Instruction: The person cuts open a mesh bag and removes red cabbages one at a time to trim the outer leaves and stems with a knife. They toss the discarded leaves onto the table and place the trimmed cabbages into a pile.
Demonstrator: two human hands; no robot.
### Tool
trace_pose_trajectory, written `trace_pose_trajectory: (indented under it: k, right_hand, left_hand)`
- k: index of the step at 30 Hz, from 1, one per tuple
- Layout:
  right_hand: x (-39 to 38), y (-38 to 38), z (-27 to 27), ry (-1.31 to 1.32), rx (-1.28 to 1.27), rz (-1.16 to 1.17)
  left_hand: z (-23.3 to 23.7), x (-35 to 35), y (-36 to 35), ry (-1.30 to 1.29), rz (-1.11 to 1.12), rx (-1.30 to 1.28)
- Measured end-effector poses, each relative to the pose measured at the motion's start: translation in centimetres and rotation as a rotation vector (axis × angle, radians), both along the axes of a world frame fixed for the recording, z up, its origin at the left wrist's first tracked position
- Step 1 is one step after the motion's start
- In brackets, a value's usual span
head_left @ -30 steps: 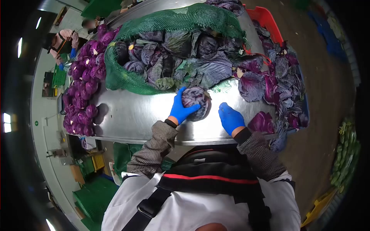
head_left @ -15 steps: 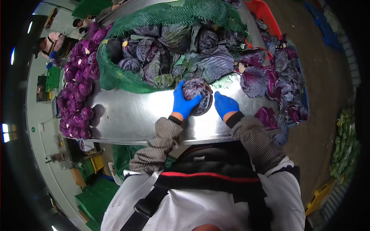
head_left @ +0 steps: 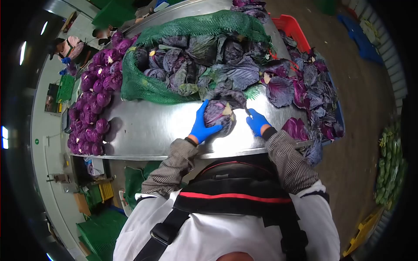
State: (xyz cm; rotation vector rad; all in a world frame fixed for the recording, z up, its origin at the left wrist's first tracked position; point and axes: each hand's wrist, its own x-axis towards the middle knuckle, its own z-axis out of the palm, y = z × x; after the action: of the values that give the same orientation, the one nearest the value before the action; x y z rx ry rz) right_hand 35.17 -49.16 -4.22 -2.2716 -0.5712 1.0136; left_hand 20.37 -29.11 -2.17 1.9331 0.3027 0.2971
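Note:
My left hand, in a blue glove, grips a red cabbage from its left side above the metal table. The cabbage's pale cut stem faces up and to the right. A dark outer leaf stands away from its far side. To the right of the cabbage, my gloved right hand is closed on a small knife, whose thin dark blade points toward the loose leaf. Just beyond lies an open green mesh sack full of untrimmed red cabbages.
Trimmed purple cabbages are piled along the table's left end. Stripped leaves heap over a blue bin at the right, near a red crate. One leaf rests by the right edge. A co-worker stands far left.
The cabbage has turned so its cut stem shows, and an outer leaf has folded away from it. My right hand has moved slightly right and nearer me. The view has shifted a little.

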Motion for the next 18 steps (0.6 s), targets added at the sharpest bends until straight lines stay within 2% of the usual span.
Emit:
trace_pose_trajectory:
  k: [2,3,5,7,8,9,11,13,14,17,18]
  right_hand:
    - [-0.6,-0.7,0.9,0.322,0.197,-0.187]
    - [-1.1,-0.5,2.4,0.327,0.198,-0.18]
    - [-2.3,0.1,5.0,0.469,0.332,-0.22]
    - [-1.6,0.6,3.2,0.401,0.552,-0.314]
    - [-0.4,0.5,3.5,0.453,0.647,-0.386]
    - [-0.3,0.7,5.0,0.192,0.471,-0.471]
    - [0.2,0.2,0.5,-0.432,0.342,0.03]
    - [-2.6,1.5,0.3,-0.27,0.277,0.203]
    - [-4.3,2.8,5.1,-0.139,0.093,0.175]
    - [-5.0,4.4,4.3,-0.233,0.059,0.193]
    - [-4.8,4.2,4.3,-0.235,0.055,0.195]
  left_hand:
    - [0.3,-2.5,1.2,0.081,0.032,-0.025]
    - [1.1,-3.1,1.2,0.166,0.052,-0.057]
    - [1.8,-2.9,1.0,0.1,0.101,0.062]
    - [1.9,-1.9,0.8,0.186,0.135,0.376]
    - [1.7,-1.6,1.3,0.167,0.155,0.299]
    - [1.4,-1.7,1.7,0.161,0.165,0.3]
    - [0.8,-2.1,2.3,0.177,0.158,0.255]
    - [1.0,-2.6,1.4,0.176,0.158,0.261]
    - [1.1,-2.7,0.6,0.163,0.145,0.276]
    - [0.9,-2.6,-0.2,0.064,0.097,0.227]
    - [0.6,-2.4,-0.1,0.059,0.114,0.293]
